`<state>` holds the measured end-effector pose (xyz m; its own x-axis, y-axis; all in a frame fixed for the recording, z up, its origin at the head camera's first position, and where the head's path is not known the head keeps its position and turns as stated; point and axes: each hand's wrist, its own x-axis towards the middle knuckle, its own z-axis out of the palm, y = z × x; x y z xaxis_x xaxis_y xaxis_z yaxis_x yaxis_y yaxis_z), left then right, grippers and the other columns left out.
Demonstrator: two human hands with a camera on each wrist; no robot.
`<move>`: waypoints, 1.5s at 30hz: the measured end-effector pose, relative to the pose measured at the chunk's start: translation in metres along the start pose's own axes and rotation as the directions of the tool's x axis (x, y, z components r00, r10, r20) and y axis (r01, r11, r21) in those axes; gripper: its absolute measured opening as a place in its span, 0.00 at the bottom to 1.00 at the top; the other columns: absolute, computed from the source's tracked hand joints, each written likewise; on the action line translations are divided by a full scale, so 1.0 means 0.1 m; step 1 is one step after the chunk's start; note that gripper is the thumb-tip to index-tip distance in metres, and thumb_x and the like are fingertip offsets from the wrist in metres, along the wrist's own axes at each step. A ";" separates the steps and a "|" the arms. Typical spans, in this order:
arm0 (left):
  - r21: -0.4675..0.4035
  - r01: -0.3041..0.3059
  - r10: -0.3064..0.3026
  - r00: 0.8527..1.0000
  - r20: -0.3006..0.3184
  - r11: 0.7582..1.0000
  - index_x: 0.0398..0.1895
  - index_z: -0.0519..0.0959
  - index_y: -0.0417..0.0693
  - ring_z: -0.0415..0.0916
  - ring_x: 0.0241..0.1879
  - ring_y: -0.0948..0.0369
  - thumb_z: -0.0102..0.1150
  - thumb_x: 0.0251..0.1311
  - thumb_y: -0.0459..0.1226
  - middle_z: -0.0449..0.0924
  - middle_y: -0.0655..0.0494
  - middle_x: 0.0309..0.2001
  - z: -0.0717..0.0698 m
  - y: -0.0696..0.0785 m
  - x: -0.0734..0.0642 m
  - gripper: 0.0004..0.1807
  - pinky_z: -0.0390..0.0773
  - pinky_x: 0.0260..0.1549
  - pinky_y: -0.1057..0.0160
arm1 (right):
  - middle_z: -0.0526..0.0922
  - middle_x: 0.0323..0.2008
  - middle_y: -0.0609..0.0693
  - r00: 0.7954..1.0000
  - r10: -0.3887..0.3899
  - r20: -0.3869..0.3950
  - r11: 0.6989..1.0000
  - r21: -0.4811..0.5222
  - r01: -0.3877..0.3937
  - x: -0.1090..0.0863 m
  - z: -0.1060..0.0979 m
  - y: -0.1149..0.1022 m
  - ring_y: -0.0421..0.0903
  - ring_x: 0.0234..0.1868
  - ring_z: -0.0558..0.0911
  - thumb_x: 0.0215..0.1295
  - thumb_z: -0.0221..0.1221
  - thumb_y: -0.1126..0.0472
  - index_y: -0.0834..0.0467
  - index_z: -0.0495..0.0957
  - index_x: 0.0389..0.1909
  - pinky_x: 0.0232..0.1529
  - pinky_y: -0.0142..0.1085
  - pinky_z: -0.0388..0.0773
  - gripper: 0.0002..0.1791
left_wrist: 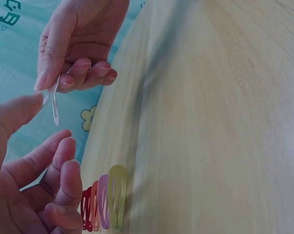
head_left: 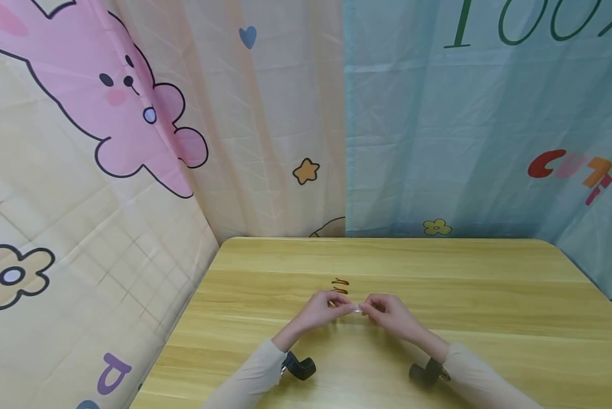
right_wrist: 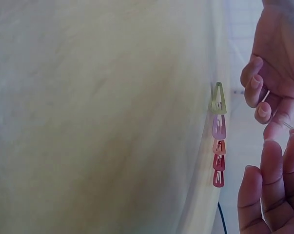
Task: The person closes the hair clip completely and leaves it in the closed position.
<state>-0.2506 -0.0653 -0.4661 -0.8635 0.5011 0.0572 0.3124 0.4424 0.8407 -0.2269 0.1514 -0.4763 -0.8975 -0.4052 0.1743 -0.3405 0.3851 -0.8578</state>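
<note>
A small pale, thin snap hair clip [head_left: 358, 310] is between my two hands over the middle of the table. My right hand [head_left: 391, 315] pinches it between thumb and finger. In the left wrist view the clip [left_wrist: 56, 109] hangs from that pinch with its two prongs spread apart. The straight thumb of my left hand [head_left: 323, 309] touches one prong, while its other fingers stay loosely bent and apart from the thumb. Beside the left hand lies a row of coloured snap clips: a yellow-green clip [left_wrist: 118, 195], a pink clip [left_wrist: 103, 201], an orange clip [left_wrist: 95, 204] and red clips [left_wrist: 86, 209].
Both hands are above a light wooden table [head_left: 490, 284]. Behind it hang printed cloths, one beige [head_left: 280, 113] and one blue-green [head_left: 413, 130]. Each wrist wears a black camera, the left camera [head_left: 302, 368] and the right camera [head_left: 425, 374].
</note>
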 end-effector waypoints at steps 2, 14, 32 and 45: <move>-0.012 -0.001 0.001 1.000 0.011 1.000 0.39 0.84 0.50 0.74 0.31 0.63 0.61 0.61 0.48 0.80 0.64 0.33 0.01 0.00 0.00 0.13 0.74 0.27 0.65 | 0.73 0.18 0.49 1.000 0.007 0.000 1.000 0.003 -0.007 -0.01 0.00 -0.05 0.37 0.19 0.66 0.71 0.53 0.60 0.63 0.77 0.30 0.20 0.30 0.64 0.13; -0.088 -0.005 0.010 0.998 0.054 0.996 0.39 0.83 0.37 0.74 0.31 0.42 0.52 0.68 0.38 0.80 0.42 0.33 -0.02 0.24 -0.09 0.13 0.72 0.25 0.68 | 0.74 0.20 0.57 0.999 0.023 0.031 0.992 0.119 -0.027 -0.07 -0.08 -0.36 0.41 0.21 0.69 0.72 0.51 0.64 0.67 0.75 0.30 0.22 0.30 0.65 0.12; -0.078 -0.026 0.027 1.000 0.010 0.997 0.34 0.83 0.43 0.70 0.22 0.65 0.54 0.67 0.42 0.79 0.57 0.28 0.07 0.01 0.04 0.13 0.73 0.23 0.68 | 0.73 0.21 0.58 0.996 0.042 0.075 0.981 0.184 -0.056 -0.07 -0.08 -0.34 0.47 0.24 0.73 0.73 0.49 0.62 0.71 0.73 0.33 0.29 0.34 0.67 0.14; -0.115 -0.108 0.109 0.994 0.001 0.987 0.32 0.81 0.41 0.67 0.21 0.68 0.53 0.68 0.42 0.76 0.61 0.27 0.09 0.01 0.03 0.14 0.71 0.21 0.70 | 0.73 0.24 0.64 0.993 0.075 0.092 0.964 0.246 -0.095 -0.04 -0.04 -0.17 0.52 0.26 0.74 0.74 0.47 0.62 0.74 0.71 0.35 0.31 0.40 0.73 0.16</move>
<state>-0.2490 -0.0565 -0.4700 -0.8240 0.5468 0.1484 0.3564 0.2966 0.8860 -0.2181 0.1496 -0.4607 -0.8909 -0.4495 0.0646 -0.1737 0.2058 -0.9630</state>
